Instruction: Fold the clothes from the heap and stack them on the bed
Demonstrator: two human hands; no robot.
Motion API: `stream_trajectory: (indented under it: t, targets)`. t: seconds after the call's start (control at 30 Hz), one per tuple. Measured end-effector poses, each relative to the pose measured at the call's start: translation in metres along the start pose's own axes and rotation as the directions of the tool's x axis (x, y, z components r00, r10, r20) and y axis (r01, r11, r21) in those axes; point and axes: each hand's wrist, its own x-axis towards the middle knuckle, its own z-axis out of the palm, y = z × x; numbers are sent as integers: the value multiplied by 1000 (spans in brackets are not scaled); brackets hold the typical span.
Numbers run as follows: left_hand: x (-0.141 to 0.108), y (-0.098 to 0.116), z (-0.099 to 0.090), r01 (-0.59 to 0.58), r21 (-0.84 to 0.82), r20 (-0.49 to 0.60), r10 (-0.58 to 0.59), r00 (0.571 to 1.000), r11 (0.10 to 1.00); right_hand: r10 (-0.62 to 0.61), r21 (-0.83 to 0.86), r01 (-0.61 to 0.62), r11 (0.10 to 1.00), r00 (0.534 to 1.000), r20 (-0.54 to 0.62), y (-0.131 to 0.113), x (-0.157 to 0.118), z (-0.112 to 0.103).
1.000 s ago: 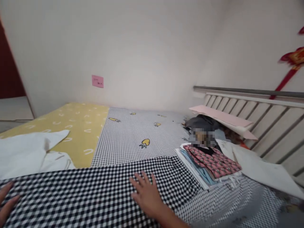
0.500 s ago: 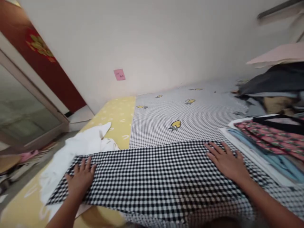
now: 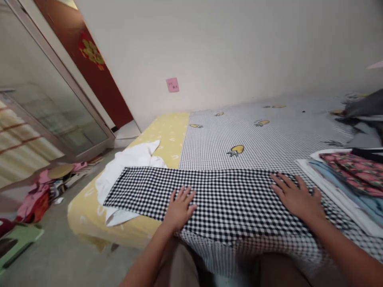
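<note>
A black-and-white checked cloth (image 3: 227,199) lies in a long flat strip along the near edge of the bed. My left hand (image 3: 181,207) rests palm down near the middle of it, fingers spread. Toward the cloth's right end, my right hand (image 3: 299,199) also lies flat with its fingers apart. Neither hand grips anything. The cloth's left end overlaps a crumpled white cloth (image 3: 128,159).
Folded clothes (image 3: 353,171) are stacked to the right, with dark garments (image 3: 366,105) behind them. Yellow bedding (image 3: 167,131) and a checked sheet (image 3: 215,139) cover the bed. A green stool (image 3: 20,243) stands on the floor at lower left.
My left hand has moved right along the cloth, from its left end toward the middle. My right hand stays near the right end. The view has turned left.
</note>
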Motion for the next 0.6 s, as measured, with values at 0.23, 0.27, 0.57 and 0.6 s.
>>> stream_trajectory:
  t: [0.23, 0.27, 0.57, 0.6]
  targets:
    - [7, -3, 12, 342, 94, -231, -313, 921, 935, -32, -48, 39, 998, 989, 145, -40, -6, -55]
    - [8, -1, 12, 342, 99, -239, -312, 920, 934, -73, -55, 80, 995, 989, 132, -57, -13, -61]
    - [12, -6, 21, 325, 103, -300, -283, 911, 940, -497, 110, 485, 867, 851, 167, -118, -99, -43]
    - [12, -6, 19, 341, 87, -290, -304, 907, 936, -450, 87, 442, 893, 882, 137, -98, -101, -45]
